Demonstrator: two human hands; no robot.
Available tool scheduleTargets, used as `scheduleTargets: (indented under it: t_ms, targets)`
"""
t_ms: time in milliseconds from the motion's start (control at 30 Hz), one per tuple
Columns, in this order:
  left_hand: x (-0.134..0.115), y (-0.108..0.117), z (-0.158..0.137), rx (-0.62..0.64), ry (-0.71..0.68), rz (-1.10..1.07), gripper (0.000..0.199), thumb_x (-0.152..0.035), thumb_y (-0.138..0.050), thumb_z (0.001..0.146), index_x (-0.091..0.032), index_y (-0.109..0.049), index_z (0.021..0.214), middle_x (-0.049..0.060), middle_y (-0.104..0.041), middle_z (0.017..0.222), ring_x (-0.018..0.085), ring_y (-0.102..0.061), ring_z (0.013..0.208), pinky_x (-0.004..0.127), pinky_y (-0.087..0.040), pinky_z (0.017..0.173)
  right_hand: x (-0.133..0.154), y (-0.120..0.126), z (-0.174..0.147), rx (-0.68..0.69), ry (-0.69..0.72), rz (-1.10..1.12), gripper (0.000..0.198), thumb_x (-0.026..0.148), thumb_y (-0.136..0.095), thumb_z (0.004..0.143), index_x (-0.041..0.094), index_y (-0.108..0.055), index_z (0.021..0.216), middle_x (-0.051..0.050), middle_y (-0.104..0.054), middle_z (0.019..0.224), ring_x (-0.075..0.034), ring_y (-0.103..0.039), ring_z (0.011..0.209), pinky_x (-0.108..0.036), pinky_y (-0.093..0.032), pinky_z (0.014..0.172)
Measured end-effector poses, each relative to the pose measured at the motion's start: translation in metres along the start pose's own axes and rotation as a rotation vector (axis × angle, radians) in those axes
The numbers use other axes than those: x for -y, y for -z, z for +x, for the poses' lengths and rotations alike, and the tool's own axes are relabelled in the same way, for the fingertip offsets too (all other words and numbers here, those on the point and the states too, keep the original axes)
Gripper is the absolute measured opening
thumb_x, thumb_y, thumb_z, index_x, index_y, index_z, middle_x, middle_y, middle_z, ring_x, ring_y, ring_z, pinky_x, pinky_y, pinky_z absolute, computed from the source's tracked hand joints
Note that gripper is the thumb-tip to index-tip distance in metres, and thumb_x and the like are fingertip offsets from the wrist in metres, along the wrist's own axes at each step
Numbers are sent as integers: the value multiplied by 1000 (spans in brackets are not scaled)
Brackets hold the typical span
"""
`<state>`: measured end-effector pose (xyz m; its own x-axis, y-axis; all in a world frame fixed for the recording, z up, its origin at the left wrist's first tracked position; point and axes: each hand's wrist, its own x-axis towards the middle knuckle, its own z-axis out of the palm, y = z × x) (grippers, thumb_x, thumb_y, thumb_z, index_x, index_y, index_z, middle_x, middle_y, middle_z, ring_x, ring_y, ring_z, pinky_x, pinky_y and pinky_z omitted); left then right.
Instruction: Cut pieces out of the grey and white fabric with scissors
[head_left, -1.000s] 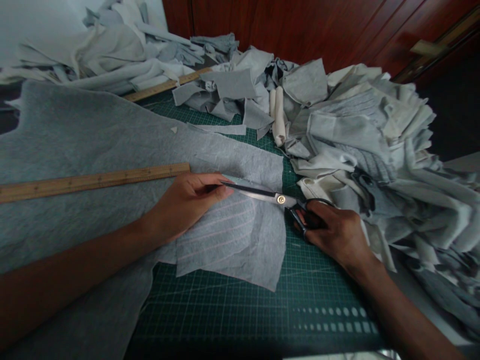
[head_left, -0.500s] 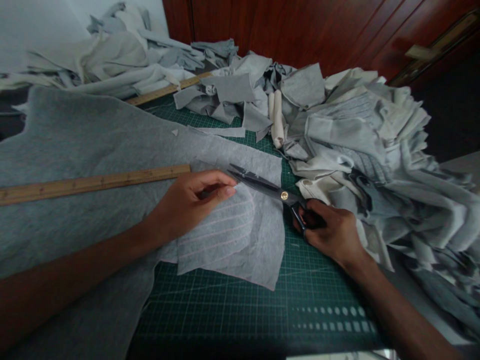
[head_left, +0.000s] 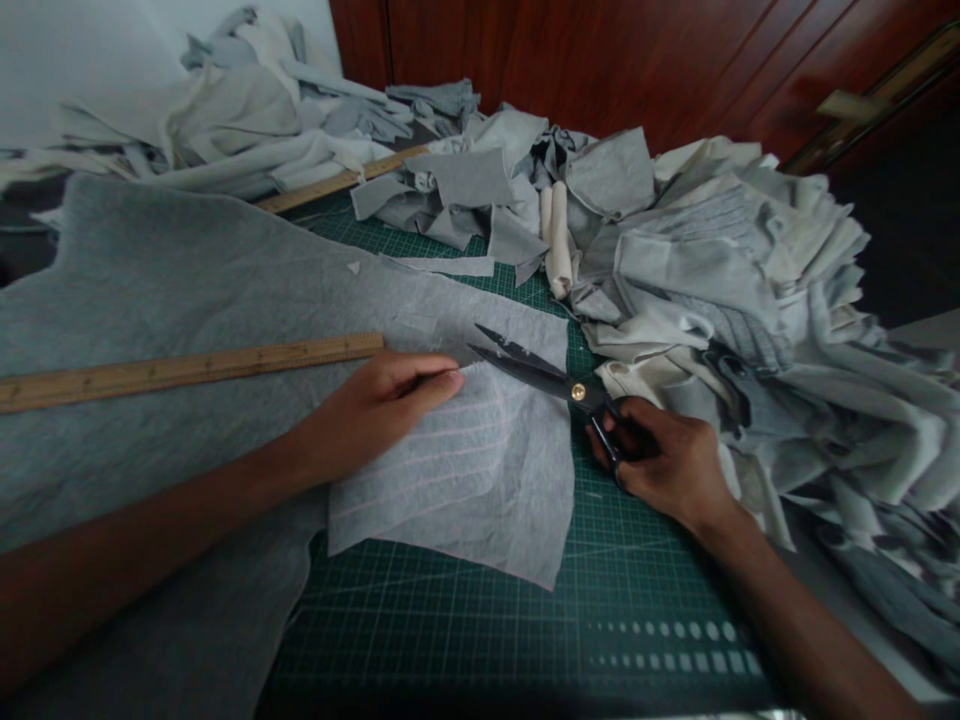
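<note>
In my right hand is a pair of black scissors with a gold pivot; the blades are parted and point left. Thumb and fingers of my left hand pinch the top edge of a grey fabric piece drawn with several pale pink lines and a curved outline. The blade tips sit just right of my left fingertips, over the cloth. Beneath the marked piece lies a larger grey fabric sheet, which spreads to the left.
A wooden ruler rests on the sheet, and another ruler lies farther back. Under everything is a green cutting mat. Heaped fabric covers the right side, with grey scraps behind. A red-brown door stands beyond.
My left hand has drawn the marked fabric piece slightly left. The scissors have shifted a little right, away from my left fingertips, and their blades are wider apart.
</note>
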<state>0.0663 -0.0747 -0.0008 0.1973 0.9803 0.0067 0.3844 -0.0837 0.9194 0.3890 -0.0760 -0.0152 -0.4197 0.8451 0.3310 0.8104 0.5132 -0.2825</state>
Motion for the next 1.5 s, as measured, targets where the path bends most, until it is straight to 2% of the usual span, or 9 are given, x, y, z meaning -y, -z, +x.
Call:
scheduleTargets:
  t_ms: [167,367,533,767,867,1033,1200,1367,1500]
  targets:
    - [3,0,2,-8,6,-23,26,-39,-58,94,-21,-77,89,-1,-68,75,14,-57,67,22,-41,58,3,2,1,5,42,-18,5,23,-63,75,21,-58,73,5,-56,55,-10,-50,44,-21,-36,45]
    - [-5,-3,-2,-30,3,-45,27,-35,-60,92,-19,-72,74,-2,-59,64,11,-46,58,23,-35,54,2,0,0,41,40,-54,6,23,-63,75,22,-57,74,5,-57,56,-11,-51,46,-22,-36,47]
    - [-6,-4,-2,-61,22,-87,26,-36,-63,91,-20,-75,74,-1,-62,66,13,-51,62,24,-38,57,0,-4,-3,38,33,-72,8,24,-64,77,21,-57,77,4,-58,58,-11,-53,48,-22,-38,49]
    - [2,-5,-3,-27,-62,-124,26,-27,-62,94,-17,-79,112,0,-71,85,10,-53,69,21,-39,61,2,-7,-5,15,62,-52,10,23,-66,75,21,-58,82,4,-61,61,-12,-55,47,-23,-39,47]
    - [4,-5,-2,-34,-76,-125,30,-27,-63,93,-17,-77,117,0,-70,82,10,-51,65,22,-37,58,2,-7,-5,17,66,-60,9,24,-66,77,21,-58,81,4,-60,59,-12,-56,47,-23,-39,48]
    - [6,-5,-2,-28,-84,-136,30,-29,-63,92,-17,-77,116,0,-69,81,10,-53,67,22,-38,57,5,-7,-4,-14,88,-64,9,24,-65,77,21,-58,81,4,-61,58,-12,-56,45,-23,-39,46]
    - [6,-6,-1,-16,-42,-126,30,-29,-62,92,-16,-76,114,-3,-62,71,9,-47,59,21,-34,53,3,-9,-5,-36,110,-108,6,24,-64,79,20,-59,81,3,-62,59,-13,-58,47,-23,-40,47]
    - [8,-7,0,-16,-79,-179,25,-32,-63,90,-15,-77,101,-4,-60,68,8,-46,57,20,-31,50,0,-11,-4,-91,158,-143,8,25,-63,82,20,-58,80,4,-59,58,-12,-56,46,-23,-38,47]
    - [7,-7,1,-8,-108,-200,18,-26,-62,90,-15,-76,95,-5,-59,68,7,-45,56,20,-33,51,4,-9,-2,-104,183,-133,7,23,-60,84,20,-57,78,5,-56,55,-11,-53,44,-22,-36,45]
